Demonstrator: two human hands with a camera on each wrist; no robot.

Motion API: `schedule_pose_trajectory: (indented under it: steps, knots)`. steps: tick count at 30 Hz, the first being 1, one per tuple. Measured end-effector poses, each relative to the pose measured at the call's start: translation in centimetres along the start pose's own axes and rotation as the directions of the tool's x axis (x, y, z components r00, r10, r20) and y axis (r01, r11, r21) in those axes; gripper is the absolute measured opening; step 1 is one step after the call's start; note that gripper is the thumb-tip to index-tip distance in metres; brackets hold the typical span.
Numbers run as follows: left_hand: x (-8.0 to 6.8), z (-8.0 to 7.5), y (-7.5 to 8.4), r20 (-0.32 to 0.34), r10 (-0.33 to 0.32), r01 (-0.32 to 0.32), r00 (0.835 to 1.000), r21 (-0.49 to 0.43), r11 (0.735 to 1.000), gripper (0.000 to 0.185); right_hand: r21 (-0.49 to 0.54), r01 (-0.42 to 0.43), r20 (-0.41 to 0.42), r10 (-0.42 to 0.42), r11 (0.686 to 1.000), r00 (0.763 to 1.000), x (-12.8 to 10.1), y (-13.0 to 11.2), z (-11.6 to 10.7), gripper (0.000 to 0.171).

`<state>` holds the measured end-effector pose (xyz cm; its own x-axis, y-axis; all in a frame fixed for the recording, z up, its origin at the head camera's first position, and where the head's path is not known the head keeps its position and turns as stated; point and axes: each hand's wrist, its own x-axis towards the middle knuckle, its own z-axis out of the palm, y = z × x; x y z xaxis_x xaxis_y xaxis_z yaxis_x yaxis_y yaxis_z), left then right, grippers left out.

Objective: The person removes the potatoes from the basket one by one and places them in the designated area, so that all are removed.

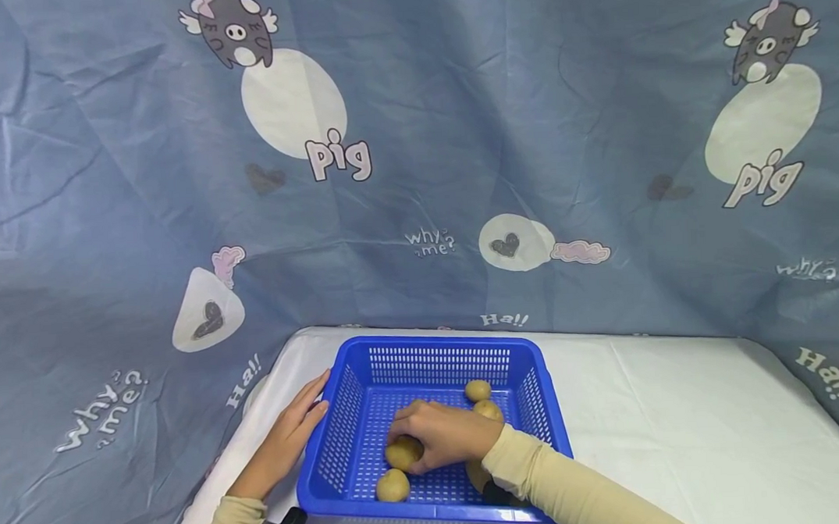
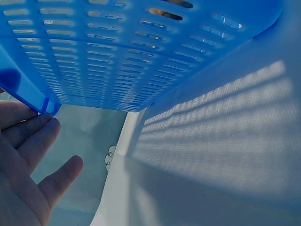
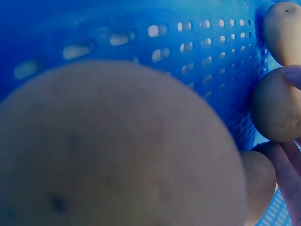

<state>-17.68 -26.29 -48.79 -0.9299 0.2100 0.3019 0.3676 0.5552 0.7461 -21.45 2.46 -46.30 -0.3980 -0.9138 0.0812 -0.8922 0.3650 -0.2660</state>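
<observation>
- Your right hand (image 1: 444,435) is reaching into the blue basket (image 1: 529,351) and curling its fingers around 1 potato (image 1: 404,453).
- That potato is sitting on the basket floor, near the front left.
- Your left hand (image 1: 289,436) is lying with fingers straight against the basket's left wall, holding nothing.
- 3 more potatoes are showing in the basket.
- The basket is sitting on a white table (image 1: 679,407).
- The blue curtain (image 1: 456,135) is saying "pig", "why? me?" and "Ha!!".
</observation>
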Motion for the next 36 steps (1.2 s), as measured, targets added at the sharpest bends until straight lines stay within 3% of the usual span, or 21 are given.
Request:
schedule_pose_trajectory:
  steps: [23, 36]
  knots:
    - [0.05, 0.0, -0.33, 0.006, -0.031, 0.031, 1.0, 0.031, 0.999, 0.052, -0.022, 0.019, -0.013, -0.019, 1.0, 1.0, 0.01, -0.12, -0.13, 0.039]
    - [0.11, -0.07, -0.36, 0.014, -0.013, 0.013, 1.0, 0.002, 1.0, 0.052, 0.02, -0.032, -0.031, 0.033, 0.999, 0.999, -0.06, 0.25, -0.34, 0.04]
